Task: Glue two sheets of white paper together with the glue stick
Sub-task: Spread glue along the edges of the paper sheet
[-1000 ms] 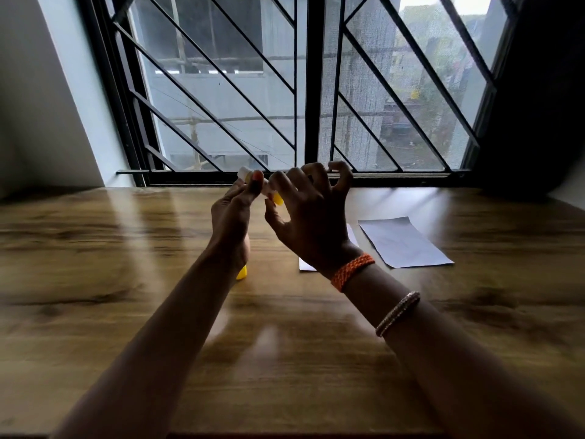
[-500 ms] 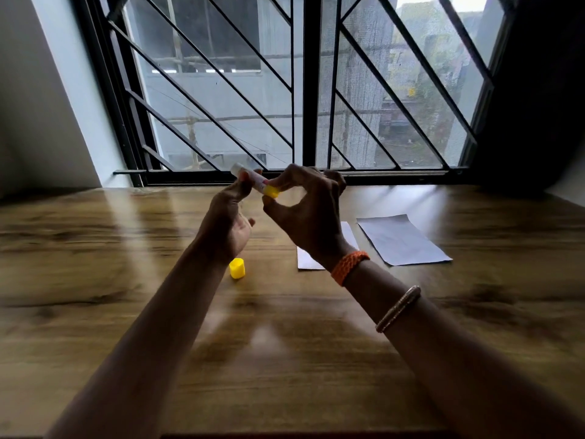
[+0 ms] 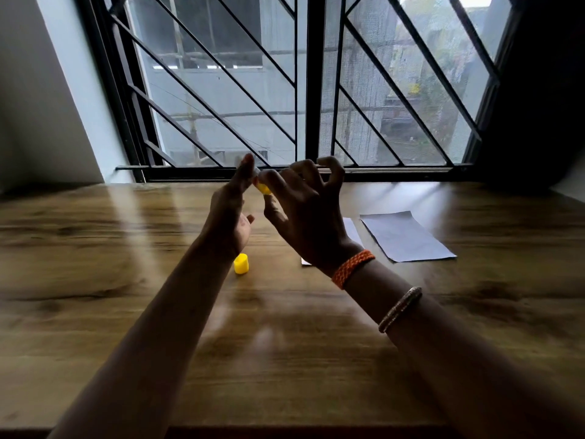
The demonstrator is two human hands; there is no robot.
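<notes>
Two-handed, holding the glue stick (image 3: pixel 262 186) up off the table between both sets of fingertips, at about the height of the window sill. Pinching its upper, pale end with the left hand (image 3: pixel 231 213), thumb and forefinger narrowed on the tube. Closing the right hand (image 3: pixel 304 210) round the yellow lower end, thumb and first fingers on it, other fingers curled loose above. Lying already off and well below the stick: the yellow cap (image 3: pixel 241 263), on its side on the wooden table (image 3: pixel 126 312), just beside the left wrist.

Judging by the grips, winding the base to push glue up out of the tube; not possible to tell whether any glue is showing yet, with the tip hidden behind the left fingers.

Waiting untouched to the right: one white sheet (image 3: pixel 406 236) lying flat and in full view, and a second sheet (image 3: pixel 353 231) mostly hidden behind the right wrist, close beside the first with a narrow strip of table between.

Calling next for shifting the stick into one hand, bringing it down and across to a sheet, steadying that sheet with the free hand so the thin paper does not slide or wrinkle, then rubbing glue over it before laying the other on top.
</notes>
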